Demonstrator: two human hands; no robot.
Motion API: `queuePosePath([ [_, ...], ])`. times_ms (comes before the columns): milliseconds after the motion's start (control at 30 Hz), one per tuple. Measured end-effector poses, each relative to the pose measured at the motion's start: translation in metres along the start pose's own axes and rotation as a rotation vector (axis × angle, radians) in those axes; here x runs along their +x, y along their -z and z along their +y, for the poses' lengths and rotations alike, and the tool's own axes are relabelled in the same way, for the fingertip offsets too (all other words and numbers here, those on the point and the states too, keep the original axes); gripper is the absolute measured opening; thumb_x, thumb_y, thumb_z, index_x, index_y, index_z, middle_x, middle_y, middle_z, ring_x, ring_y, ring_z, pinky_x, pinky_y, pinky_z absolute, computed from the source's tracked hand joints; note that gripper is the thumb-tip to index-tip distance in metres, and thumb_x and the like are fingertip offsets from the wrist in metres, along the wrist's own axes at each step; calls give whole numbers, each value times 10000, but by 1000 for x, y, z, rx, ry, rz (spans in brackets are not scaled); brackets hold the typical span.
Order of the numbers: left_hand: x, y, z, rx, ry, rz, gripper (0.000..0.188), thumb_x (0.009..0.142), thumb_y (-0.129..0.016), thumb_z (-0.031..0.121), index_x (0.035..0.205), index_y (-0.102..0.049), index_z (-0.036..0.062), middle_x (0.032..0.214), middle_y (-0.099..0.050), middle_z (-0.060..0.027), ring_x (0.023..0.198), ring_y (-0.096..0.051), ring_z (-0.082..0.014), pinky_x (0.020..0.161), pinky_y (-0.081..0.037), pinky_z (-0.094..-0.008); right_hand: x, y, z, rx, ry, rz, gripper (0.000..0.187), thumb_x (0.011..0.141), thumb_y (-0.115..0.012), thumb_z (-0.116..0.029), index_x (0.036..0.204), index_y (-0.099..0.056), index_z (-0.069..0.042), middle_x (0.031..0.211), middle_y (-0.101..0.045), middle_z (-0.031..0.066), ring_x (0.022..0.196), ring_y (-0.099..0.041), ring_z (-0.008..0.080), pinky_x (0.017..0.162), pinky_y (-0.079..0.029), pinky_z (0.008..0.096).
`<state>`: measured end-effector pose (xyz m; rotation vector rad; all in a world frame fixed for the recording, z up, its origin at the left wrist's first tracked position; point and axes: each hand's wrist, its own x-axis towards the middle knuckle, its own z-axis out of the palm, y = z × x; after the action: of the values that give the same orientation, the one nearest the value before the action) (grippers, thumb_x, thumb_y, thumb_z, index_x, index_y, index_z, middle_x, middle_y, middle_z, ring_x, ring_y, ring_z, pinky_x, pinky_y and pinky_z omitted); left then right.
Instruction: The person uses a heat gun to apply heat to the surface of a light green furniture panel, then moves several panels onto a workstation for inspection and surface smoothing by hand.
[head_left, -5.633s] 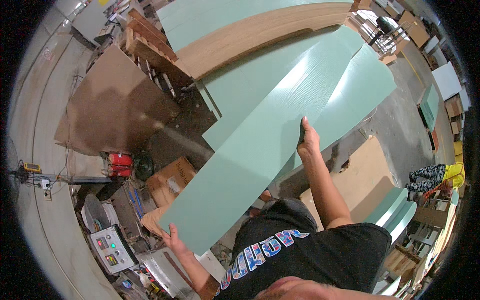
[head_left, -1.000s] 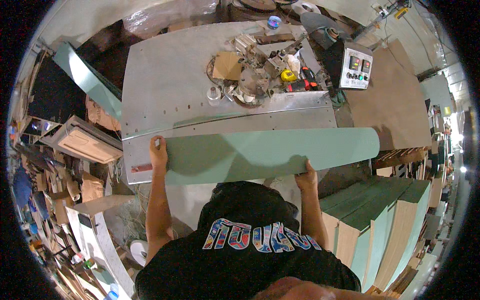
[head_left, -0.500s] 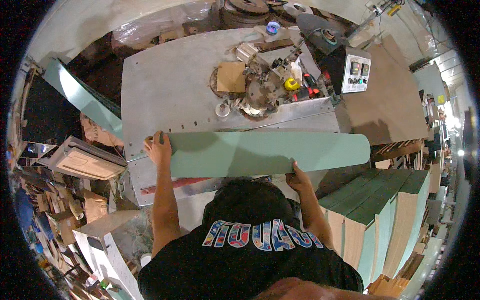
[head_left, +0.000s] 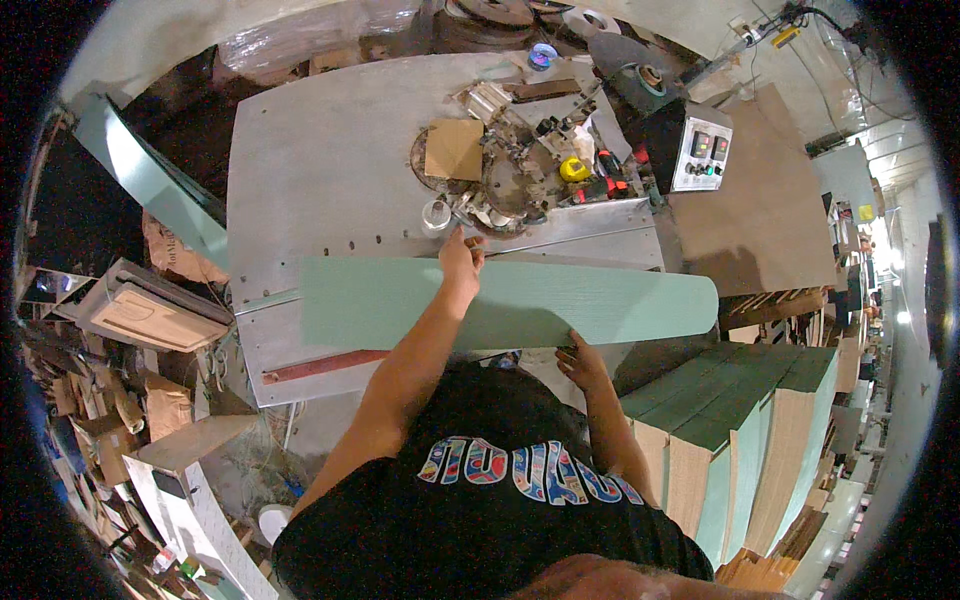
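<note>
A long pale green board (head_left: 600, 300) with a rounded right end lies across the front of the metal-topped table (head_left: 300, 170). My left hand (head_left: 461, 265) is over the board's far edge, close to a small clear round cup (head_left: 436, 215) and the greasy machine parts (head_left: 515, 185). Its fingers are partly bent and apart, with nothing visible in them. At the board's near edge, my right hand (head_left: 580, 362) touches it with a fingertip, the other fingers spread below the edge. A red strip (head_left: 322, 367) lies near the table's front left.
A brown square piece (head_left: 454, 149), a yellow tape measure (head_left: 574, 169) and red-handled tools (head_left: 600, 190) lie around the machine. A control box (head_left: 702, 148) stands right of it. Stacked green-faced boards (head_left: 720, 400) rise at my right; a panel (head_left: 165, 325) leans at left.
My left hand has left the board's left end and swung right toward the machine parts. My right hand has loosened at the near edge. The board stays on the table.
</note>
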<state>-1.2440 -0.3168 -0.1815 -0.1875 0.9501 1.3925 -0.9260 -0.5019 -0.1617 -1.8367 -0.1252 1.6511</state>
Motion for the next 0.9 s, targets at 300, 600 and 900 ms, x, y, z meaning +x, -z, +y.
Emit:
queuePosePath([
  [300, 36, -25, 1, -221, 147, 155, 153, 1063, -512, 277, 959, -567, 180, 727, -595, -2, 509, -411, -103, 481, -270, -266, -2, 80, -1, 215, 65, 147, 399, 1021, -607, -344, 1225, -593, -2, 1164, -670, 109, 961, -672, 242, 783, -573, 364],
  [600, 61, -23, 2, -229, 166, 119, 128, 1095, -484, 265, 1026, -587, 232, 709, -563, 38, 518, -397, -87, 467, -245, -247, 9, 109, 1, 329, 96, 125, 321, 1031, -596, -292, 1209, -575, -26, 1149, -671, 120, 929, -668, 252, 774, -582, 381],
  [900, 66, -17, -2, -161, 79, 402, 115, 1051, -544, 218, 1042, -652, 257, 810, -698, 9, 577, -498, -99, 531, -335, -278, 10, 97, -6, 384, 140, 93, 382, 1028, -601, -274, 1322, -503, -52, 1236, -640, 152, 1039, -644, 279, 832, -551, 394],
])
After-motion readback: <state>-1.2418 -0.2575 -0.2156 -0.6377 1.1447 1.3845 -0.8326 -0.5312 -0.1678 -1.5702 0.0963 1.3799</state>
